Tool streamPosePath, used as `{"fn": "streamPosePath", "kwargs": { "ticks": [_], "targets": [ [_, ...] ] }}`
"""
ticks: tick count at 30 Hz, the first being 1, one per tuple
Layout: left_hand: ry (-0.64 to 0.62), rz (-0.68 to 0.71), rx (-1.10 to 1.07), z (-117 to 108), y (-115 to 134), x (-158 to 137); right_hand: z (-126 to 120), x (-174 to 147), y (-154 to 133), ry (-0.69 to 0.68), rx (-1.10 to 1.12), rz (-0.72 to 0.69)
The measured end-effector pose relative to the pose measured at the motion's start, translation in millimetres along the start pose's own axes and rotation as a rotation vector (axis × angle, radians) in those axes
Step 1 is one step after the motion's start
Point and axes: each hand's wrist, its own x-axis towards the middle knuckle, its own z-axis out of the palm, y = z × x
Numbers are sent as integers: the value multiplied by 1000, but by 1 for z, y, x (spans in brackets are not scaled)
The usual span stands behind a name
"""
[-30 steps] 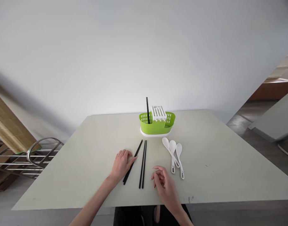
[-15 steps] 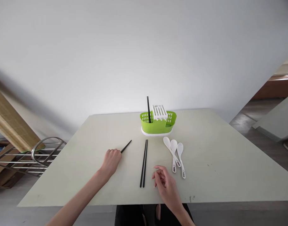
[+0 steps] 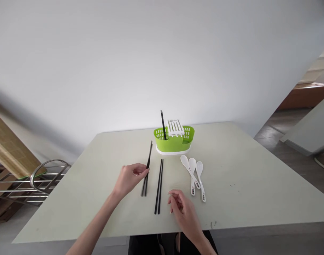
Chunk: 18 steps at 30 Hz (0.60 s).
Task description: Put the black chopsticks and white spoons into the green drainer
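And swung round nearer the basket [image 3: 170, 144], better aligned, pinching chopsticks [image 3: 149, 158] in left hand [image 3: 128, 178], with half-curled right hand [image 3: 185, 209] empty!

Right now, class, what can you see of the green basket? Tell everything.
The green basket looks plastic: oblong, with rounded ends and rectangular holes in its sides. It stands upright with a white base under it on the pale table, near the wall. A slotted white rack sits across its middle; two black chopsticks lean inside its left end.
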Motion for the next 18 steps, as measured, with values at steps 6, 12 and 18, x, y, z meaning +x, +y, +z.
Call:
{"fn": "streamPosePath", "kwargs": {
  "ticks": [6, 12, 18],
  "targets": [
    [47, -223, -705, 57, -6, -18, -3, 1, -6, 0, 30, 5],
    [136, -305, -943, 88, -31, -26, -1, 2, -5, -26, -71, 2],
    [119, -264, -978, 87, -36, -31, 1, 2, -5, -11, -186, -57]
  ]
}}
